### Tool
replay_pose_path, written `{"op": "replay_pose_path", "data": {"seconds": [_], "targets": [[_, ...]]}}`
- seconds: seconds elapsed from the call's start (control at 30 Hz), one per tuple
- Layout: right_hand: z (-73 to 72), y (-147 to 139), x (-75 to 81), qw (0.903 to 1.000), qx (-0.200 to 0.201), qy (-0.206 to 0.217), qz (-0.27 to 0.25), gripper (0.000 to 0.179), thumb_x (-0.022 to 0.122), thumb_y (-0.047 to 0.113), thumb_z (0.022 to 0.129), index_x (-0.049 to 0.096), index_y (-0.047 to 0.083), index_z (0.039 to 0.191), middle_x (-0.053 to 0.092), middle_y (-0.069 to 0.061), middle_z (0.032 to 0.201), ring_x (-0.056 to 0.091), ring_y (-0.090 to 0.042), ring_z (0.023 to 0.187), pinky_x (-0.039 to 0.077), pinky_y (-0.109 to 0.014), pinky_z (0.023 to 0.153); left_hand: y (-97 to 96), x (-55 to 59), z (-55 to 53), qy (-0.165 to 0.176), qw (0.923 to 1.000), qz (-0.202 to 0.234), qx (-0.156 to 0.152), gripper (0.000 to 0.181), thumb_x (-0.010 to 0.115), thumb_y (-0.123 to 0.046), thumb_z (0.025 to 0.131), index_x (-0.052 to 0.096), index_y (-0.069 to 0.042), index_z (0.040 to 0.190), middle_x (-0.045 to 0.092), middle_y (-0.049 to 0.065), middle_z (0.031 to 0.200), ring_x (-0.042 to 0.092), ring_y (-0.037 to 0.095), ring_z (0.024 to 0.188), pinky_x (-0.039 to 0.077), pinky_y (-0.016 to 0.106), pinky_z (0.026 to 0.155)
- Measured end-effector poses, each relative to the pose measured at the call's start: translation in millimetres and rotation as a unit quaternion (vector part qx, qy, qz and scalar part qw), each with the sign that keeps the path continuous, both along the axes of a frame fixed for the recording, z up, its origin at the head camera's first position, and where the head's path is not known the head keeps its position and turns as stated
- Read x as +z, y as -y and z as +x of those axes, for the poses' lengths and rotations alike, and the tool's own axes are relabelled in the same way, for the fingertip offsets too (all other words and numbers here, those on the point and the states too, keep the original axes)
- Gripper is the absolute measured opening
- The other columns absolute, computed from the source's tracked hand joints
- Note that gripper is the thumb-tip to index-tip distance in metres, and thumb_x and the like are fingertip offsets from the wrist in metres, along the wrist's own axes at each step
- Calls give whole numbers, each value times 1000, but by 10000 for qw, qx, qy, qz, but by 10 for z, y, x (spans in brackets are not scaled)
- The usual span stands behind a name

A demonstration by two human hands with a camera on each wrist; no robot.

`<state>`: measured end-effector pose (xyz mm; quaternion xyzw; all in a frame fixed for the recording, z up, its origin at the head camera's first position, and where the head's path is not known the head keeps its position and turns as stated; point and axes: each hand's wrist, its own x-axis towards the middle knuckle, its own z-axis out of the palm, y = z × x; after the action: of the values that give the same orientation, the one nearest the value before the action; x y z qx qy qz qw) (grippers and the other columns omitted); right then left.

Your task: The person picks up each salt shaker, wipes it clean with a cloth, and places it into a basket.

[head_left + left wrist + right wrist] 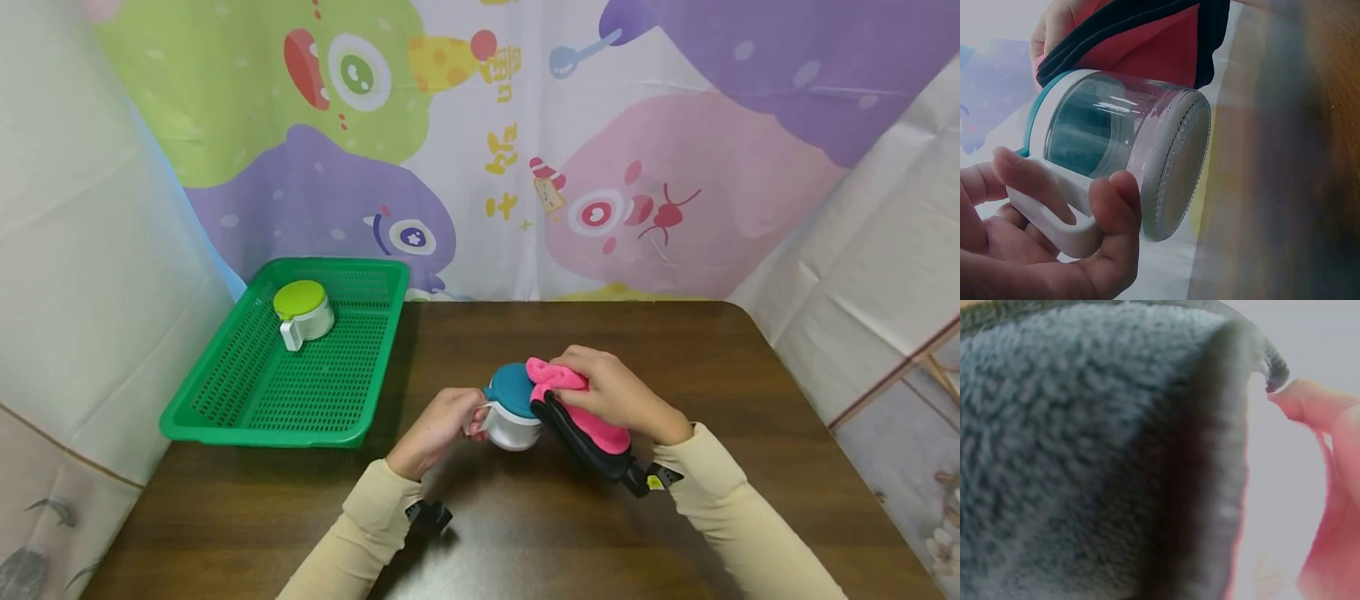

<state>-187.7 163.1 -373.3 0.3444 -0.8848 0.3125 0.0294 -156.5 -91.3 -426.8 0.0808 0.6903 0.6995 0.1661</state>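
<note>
My left hand grips the white handle of a clear glass jar with a blue lid. In the left wrist view its fingers curl through and around that handle, and the jar lies tilted above the table. A pink cloth with a black edge is bunched in my right hand and meets the right side of the lid. The cloth's dark fuzzy face fills most of the right wrist view and hides much of that hand.
A green perforated basket stands on the left of the brown wooden table. In it sits another handled jar with a lime-green lid. A cartoon-printed curtain hangs behind the table's back edge.
</note>
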Motion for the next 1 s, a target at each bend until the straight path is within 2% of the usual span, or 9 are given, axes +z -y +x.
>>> {"op": "replay_pose_path", "data": {"seconds": [0.37,1.0], "targets": [[20,-34,-47,9990,76,-241,-359,25,73,9,81,69,9,106,64,0,93,54,-10,80,48,-24,69,12,0,-3,-65,10000,-46,-60,28,38,-8,92,47,-6,65,48,-2,60,52,18,63,50,29,66],[74,-22,-46,9993,-71,70,-373,30,74,10,81,69,9,110,65,-1,97,55,-13,82,51,-24,69,-25,22,19,19,10000,-9,5,27,38,-10,92,47,-6,66,48,-2,60,52,17,63,50,30,67]]}}
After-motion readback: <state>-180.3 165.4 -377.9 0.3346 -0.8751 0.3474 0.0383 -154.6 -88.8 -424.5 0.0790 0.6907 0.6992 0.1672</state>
